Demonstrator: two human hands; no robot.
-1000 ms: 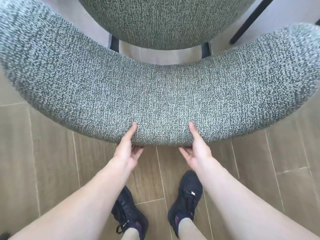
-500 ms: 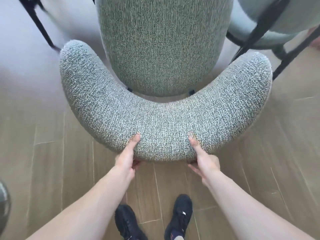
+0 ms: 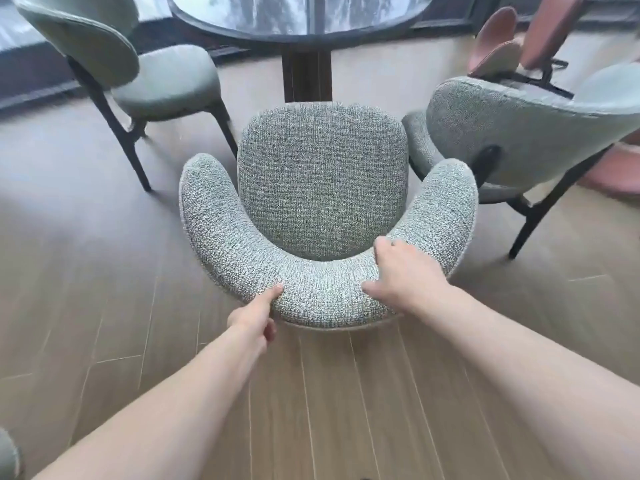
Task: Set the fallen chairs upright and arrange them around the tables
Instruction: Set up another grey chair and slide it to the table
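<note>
A grey-green fabric chair (image 3: 322, 188) stands upright in front of me, its seat facing a round dark table (image 3: 298, 19). My left hand (image 3: 256, 317) grips the curved backrest from below at its near edge, thumb on top. My right hand (image 3: 403, 271) lies over the top of the backrest on the right, fingers curled onto its inner side. Both hands hold the same chair.
Another grey-green chair (image 3: 138, 74) stands upright at the left of the table and one (image 3: 526, 133) at the right, close to the held chair. Pinkish chairs (image 3: 512, 46) lie or lean at the far right. The floor is wood plank (image 3: 346, 393).
The chair has moved away from me toward the table and stands upright. My right hand shifted from under the backrest onto its top. My view has lifted; the table and other chairs now show.
</note>
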